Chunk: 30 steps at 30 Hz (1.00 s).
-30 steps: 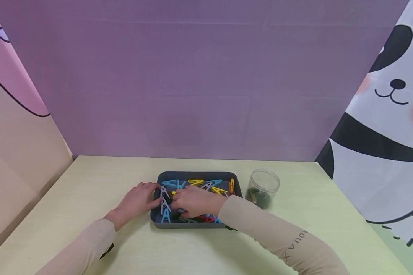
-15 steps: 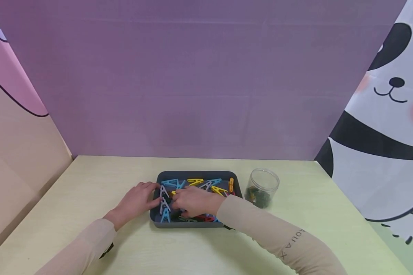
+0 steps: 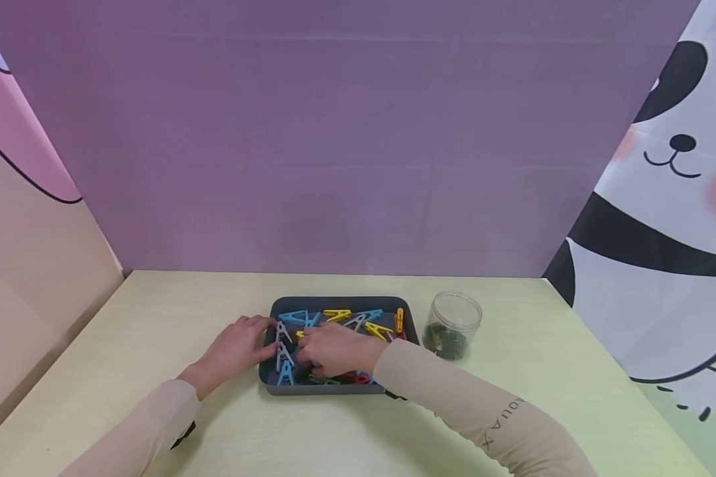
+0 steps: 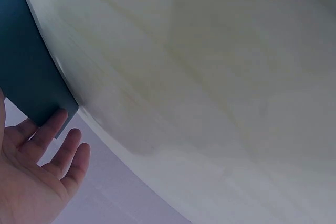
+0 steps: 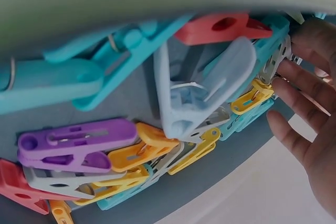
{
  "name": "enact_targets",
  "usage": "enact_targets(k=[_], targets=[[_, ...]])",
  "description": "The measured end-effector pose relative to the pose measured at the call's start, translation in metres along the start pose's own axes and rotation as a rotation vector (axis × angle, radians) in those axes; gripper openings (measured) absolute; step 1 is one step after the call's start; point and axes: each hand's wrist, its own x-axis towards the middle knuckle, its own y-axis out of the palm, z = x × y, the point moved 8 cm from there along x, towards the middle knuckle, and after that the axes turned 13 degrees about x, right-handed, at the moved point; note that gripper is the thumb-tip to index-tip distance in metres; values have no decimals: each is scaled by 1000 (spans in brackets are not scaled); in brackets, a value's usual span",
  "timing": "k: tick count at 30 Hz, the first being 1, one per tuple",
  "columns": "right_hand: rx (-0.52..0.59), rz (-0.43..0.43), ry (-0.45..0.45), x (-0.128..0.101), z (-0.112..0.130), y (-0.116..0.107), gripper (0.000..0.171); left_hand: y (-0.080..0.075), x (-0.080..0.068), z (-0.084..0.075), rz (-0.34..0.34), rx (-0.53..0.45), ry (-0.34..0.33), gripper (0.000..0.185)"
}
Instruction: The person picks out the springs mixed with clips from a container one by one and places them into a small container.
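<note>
A dark grey tray (image 3: 346, 389) holds several plastic clothespins in blue, yellow, red, grey and other colours. My left hand (image 3: 235, 348) rests at the tray's left side, thumb and fingertips at the rim. In the left wrist view, loosely bent fingers (image 4: 50, 127) touch the tray's outer wall. My right hand (image 3: 337, 350) reaches down into the left half of the tray, over the clothespins. The right wrist view has its fingers (image 5: 294, 135) beside a yellow clothespin (image 5: 252, 97); a purple clothespin (image 5: 79, 142) lies farther off. I cannot tell whether the right fingertips pinch anything.
A clear round jar (image 3: 453, 324) with dark green contents stands just right of the tray, close to the right forearm. The pale wooden table (image 3: 262, 437) ends at a purple backdrop (image 3: 334, 146). A panda-print panel (image 3: 662, 252) is on the right.
Both hands stay almost where they were, at the rim and inside the tray. The whole head view has shifted slightly.
</note>
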Motion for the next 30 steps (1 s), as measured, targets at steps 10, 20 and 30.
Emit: enact_targets(k=[10, 20, 30], targets=[[-5, -34, 19, -1, -1, -2, 21, -2, -1, -1, 1, -7, 0, 46], [-20, -88, 35, -8, -4, -10, 20, -2, 0, 0, -14, 2, 9, 45], [-7, -172, 59, -23, -14, -22, 19, -2, 0, 0, -15, 7, 5, 46]])
